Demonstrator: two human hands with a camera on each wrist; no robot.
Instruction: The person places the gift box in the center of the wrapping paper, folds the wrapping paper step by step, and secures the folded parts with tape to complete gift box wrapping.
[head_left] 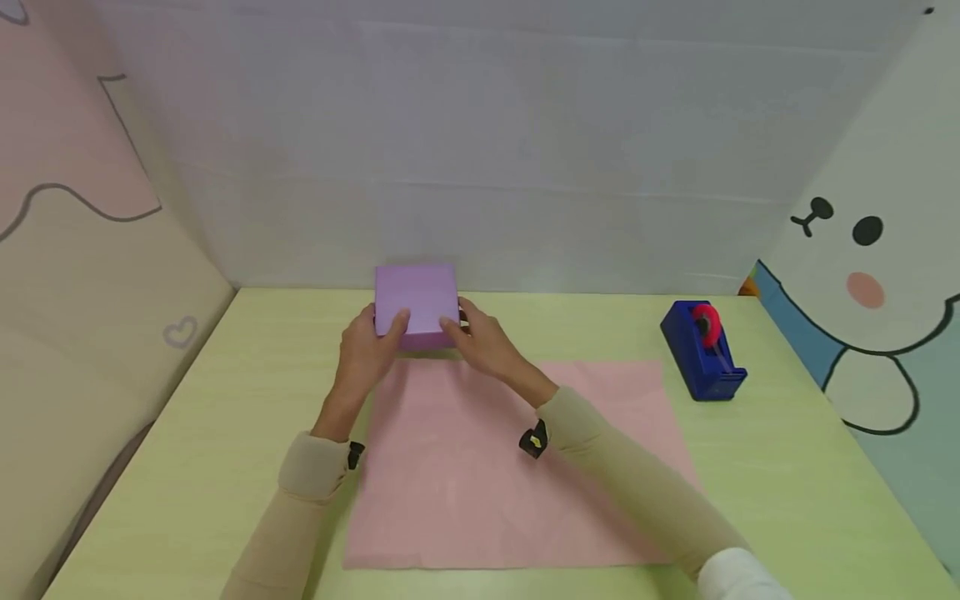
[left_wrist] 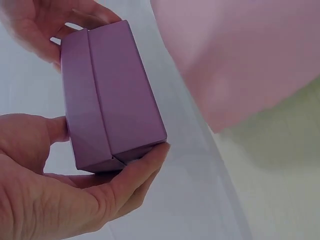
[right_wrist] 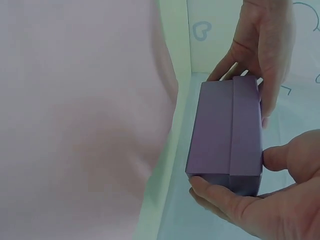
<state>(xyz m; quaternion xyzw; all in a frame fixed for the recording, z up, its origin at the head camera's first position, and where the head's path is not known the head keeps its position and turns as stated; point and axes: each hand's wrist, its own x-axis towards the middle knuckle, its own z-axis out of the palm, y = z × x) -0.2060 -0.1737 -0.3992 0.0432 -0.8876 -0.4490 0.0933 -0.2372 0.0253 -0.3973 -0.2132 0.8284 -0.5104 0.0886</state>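
Note:
A purple lidded box [head_left: 417, 300] is held between both hands near the back of the table. My left hand [head_left: 363, 354] grips its left side, thumb on the top face and fingers round the side and lower edge. On the opposite side my right hand [head_left: 483, 342] holds it the same way. In the left wrist view the seam of the lid runs along the box [left_wrist: 117, 90]. The right wrist view shows the box [right_wrist: 215, 130] with fingers at both ends. A pink sheet of paper [head_left: 510, 483] lies flat on the table below the forearms.
A blue tape dispenser [head_left: 697, 354] with a red roll [head_left: 707, 325] stands at the right of the pale yellow-green table [head_left: 225, 433]. A white sheet-covered wall [head_left: 525, 150] rises at the back edge, with decorated panels on both sides.

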